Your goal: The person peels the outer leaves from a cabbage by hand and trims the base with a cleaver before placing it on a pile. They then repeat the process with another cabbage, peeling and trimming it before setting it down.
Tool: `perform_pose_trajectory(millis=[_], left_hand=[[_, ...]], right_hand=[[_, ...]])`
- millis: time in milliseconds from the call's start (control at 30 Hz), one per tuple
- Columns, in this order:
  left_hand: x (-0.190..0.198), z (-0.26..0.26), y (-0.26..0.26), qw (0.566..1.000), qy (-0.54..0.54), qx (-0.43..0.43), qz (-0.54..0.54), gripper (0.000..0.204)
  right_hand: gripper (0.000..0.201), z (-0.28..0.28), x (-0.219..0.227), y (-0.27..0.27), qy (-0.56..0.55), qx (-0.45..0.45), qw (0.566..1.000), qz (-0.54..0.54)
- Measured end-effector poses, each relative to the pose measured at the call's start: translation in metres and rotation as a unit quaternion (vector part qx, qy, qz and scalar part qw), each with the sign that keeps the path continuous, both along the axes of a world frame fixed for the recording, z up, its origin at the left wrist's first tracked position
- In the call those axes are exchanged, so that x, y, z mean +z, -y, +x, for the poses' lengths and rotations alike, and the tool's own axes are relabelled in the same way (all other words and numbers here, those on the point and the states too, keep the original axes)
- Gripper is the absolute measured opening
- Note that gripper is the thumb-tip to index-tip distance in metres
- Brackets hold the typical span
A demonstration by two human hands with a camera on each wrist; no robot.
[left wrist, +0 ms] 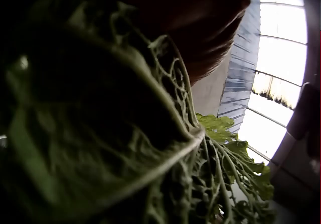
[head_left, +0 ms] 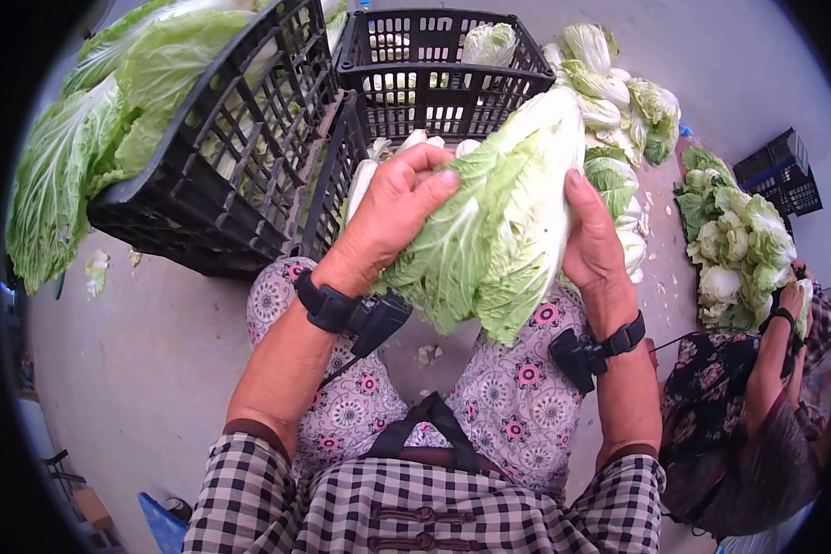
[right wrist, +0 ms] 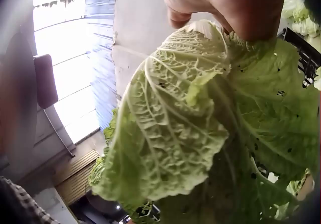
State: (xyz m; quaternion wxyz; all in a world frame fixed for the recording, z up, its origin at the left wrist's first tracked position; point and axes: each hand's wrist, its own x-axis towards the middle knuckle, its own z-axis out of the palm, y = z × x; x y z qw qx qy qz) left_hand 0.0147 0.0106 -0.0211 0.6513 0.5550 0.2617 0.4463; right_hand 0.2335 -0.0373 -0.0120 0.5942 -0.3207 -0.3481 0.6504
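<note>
"Cabbage point(head_left: 526, 203) up over the knees, on the near side of that middle crate point(head_left: 443, 68)! Who's got it?"

"Both hands! The left hand point(head_left: 383, 212) has its grip on the leafy edge, thumb on top. The right hand point(head_left: 596, 240) grasps the other side, thumb against the pale part."

"And how far along, would you say?"

"Partway through the lot, I reckon. Pale heads point(head_left: 600, 102) lie piled to the right of the middle crate, one head point(head_left: 489, 44) sits inside it, and a leaf scrap point(head_left: 97, 268) lies on the floor, well to its left."

"So the one in hand's finished?"

"Doesn't look it! Floppy green leaves point(right wrist: 168, 113) hang on, dark specks among them."

"What's left besides?"

"Plenty, by the look of it: a tilted crate point(head_left: 185, 222), left of the middle crate, full of leafy heads point(head_left: 157, 65). Whether they're all untouched, I can't tell."
</note>
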Motion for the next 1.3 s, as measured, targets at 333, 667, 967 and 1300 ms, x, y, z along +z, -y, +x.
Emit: perform_pose_trajectory(millis=[333, 667, 967, 1300], left_hand=[[-0.001, 0.004, -0.007, 0.976, 0.053, -0.029, -0.208, 0.024], [-0.001, 0.005, -0.001, 0.995, 0.011, 0.01, -0.102, 0.025], [0.01, 0.007, 0.011, 0.997, -0.038, -0.047, -0.05, 0.042], [0.003, 0.025, 0.035, 0.986, -0.07, -0.084, -0.128, 0.055]], right_hand=[[0.045, 0.014, -0.028, -0.009, -0.139, 0.067, 0.978, -0.141], [0.052, -0.002, -0.004, -0.001, -0.172, 0.132, 0.969, -0.12], [0.057, -0.009, -0.006, 0.003, -0.102, 0.036, 0.994, 0.035], [0.096, -0.012, 0.004, 0.009, 0.138, -0.062, 0.976, 0.157]])
